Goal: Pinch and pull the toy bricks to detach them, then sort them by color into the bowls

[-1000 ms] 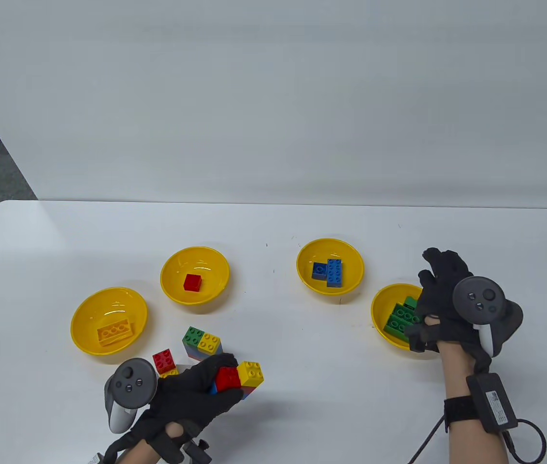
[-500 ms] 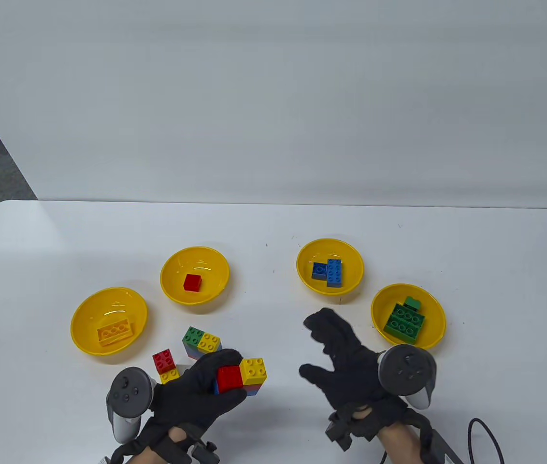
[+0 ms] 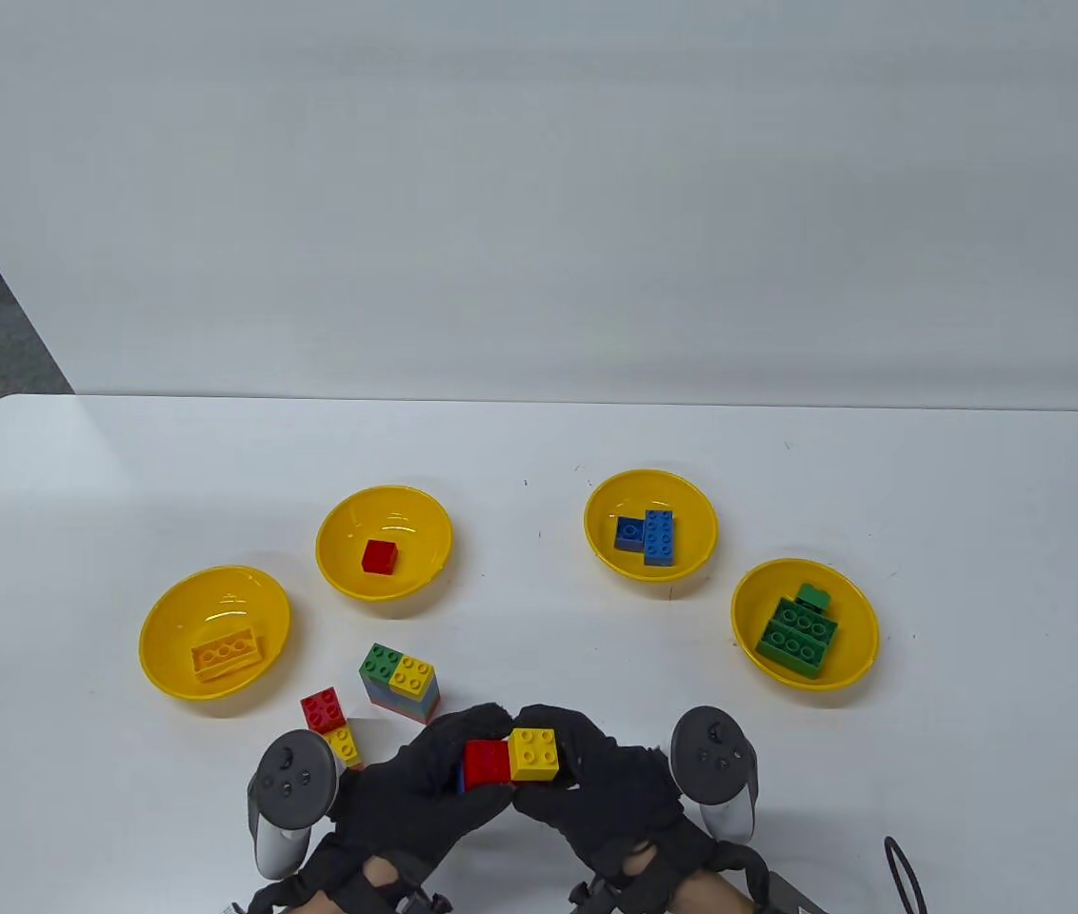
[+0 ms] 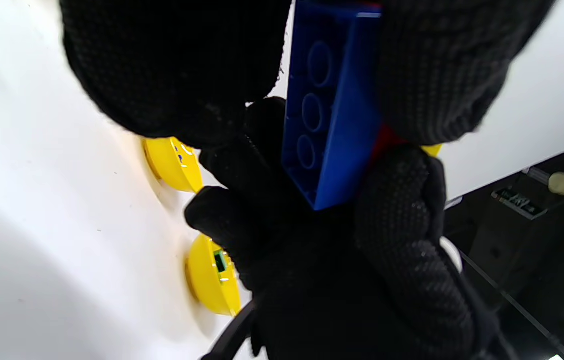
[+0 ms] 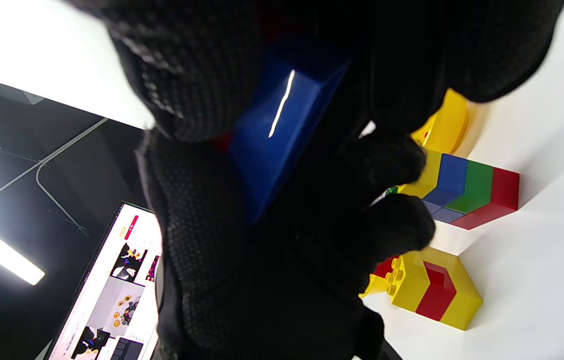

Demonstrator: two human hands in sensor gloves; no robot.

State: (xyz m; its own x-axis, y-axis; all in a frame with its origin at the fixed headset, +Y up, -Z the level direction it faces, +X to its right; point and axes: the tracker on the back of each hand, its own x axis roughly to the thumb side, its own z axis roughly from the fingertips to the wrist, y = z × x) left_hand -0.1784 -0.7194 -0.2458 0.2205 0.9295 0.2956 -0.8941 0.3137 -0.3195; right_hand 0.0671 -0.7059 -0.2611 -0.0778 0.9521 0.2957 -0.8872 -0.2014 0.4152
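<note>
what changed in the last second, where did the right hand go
The right hand left the green-brick bowl, swept across to the left hand and took hold of the yellow end of the brick cluster. The left hand, gripping the red end throughout, carried the cluster slightly rightward to meet it. The four bowls, their bricks and the two loose stacks on the table stayed put.
</note>
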